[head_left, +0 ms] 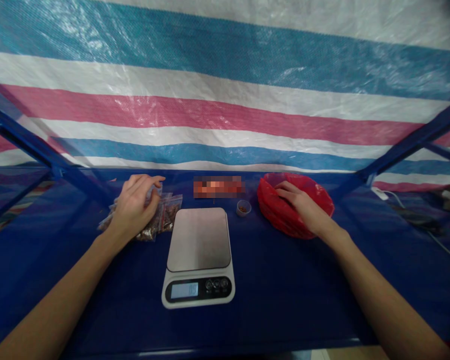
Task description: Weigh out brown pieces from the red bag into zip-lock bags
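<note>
My left hand [138,204] is over a pile of small clear zip bags [169,212] with brownish contents. Its fingers are stretched forward, and the thumb is apart from the index finger. My right hand [294,197] reaches into a red plastic bag [272,215] with its mouth open. The visible fingers are loosely extended, while the thumb and the bag's contents are hidden. Between the hands stands a white kitchen scale [198,240] with a bare steel plate and a lit display. Behind its right corner sits a small clear cup [243,208] holding a little brown material.
Everything stands on a blue shelf [277,295]. A blurred-out reddish item [218,187] lies behind the scale. Blue metal struts [401,142] rise at both sides. Striped plastic sheeting [225,110] hangs at the back. At far right are a white plug [380,193] and cable.
</note>
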`<state>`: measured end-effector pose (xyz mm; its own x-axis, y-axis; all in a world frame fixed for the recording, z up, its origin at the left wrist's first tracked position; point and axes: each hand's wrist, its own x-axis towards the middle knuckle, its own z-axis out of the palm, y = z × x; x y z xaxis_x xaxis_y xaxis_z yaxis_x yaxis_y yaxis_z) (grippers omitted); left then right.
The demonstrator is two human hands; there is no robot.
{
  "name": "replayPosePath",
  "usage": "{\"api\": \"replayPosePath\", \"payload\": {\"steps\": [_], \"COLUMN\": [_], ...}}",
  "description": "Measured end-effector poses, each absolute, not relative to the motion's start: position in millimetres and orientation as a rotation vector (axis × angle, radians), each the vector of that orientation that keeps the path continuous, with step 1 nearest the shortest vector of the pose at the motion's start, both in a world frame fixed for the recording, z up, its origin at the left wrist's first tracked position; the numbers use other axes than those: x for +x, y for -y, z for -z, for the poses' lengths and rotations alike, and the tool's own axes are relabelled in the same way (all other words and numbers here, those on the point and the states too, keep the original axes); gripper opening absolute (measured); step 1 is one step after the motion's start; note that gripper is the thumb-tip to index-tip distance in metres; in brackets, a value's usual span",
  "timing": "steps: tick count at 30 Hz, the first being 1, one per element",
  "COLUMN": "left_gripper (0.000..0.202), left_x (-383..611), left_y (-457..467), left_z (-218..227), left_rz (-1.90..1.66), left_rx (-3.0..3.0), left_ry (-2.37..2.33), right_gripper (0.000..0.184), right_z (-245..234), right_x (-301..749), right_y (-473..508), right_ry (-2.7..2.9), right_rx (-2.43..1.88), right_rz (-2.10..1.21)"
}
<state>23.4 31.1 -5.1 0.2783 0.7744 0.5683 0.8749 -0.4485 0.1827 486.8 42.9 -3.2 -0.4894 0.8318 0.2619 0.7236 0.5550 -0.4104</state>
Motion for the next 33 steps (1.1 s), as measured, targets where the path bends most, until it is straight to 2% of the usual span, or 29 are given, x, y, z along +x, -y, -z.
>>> {"api": "replayPosePath", "payload": {"steps": [5, 11, 15, 20, 27, 33], "left_gripper": [0.029, 0.030, 0.031, 0.029, 0.031, 0.033], "left_x": [22.7, 22.6, 21.5, 20.5, 23.4, 23.5], "left_y": [-31.0, -30.9, -31.7, -32.3, -30.6, -31.2], "left_z": [5.8, 6.7, 8.0, 8.4, 6.7, 6.1], "left_rz": [0.900, 0.886, 0.894, 0.892, 0.895, 0.892], "left_rx": [-2.386, -2.391, -2.390, -2.389, -2.394, -2.403], "left_ry": [1.547, 1.567, 1.570, 1.564, 1.575, 1.558], "right_gripper": [0.045, 0.066, 0.072, 0.063, 0.039, 0.034], "right_z": [2.0, 13.4, 25.9, 33.8, 8.5, -7.0], "right_x": [492.6, 508.2, 508.4, 499.1, 494.5, 498.6], "right_y": [-39.4, -30.7, -26.0, -26.4, -37.8, -41.9], "right_ry": [2.423, 2.531, 2.543, 2.560, 2.500, 2.373], "right_rx": [-1.278, -1.309, -1.404, -1.418, -1.257, -1.270], "right_rz": [-0.233, -0.423, -0.250, -0.065, -0.221, -0.124]}}
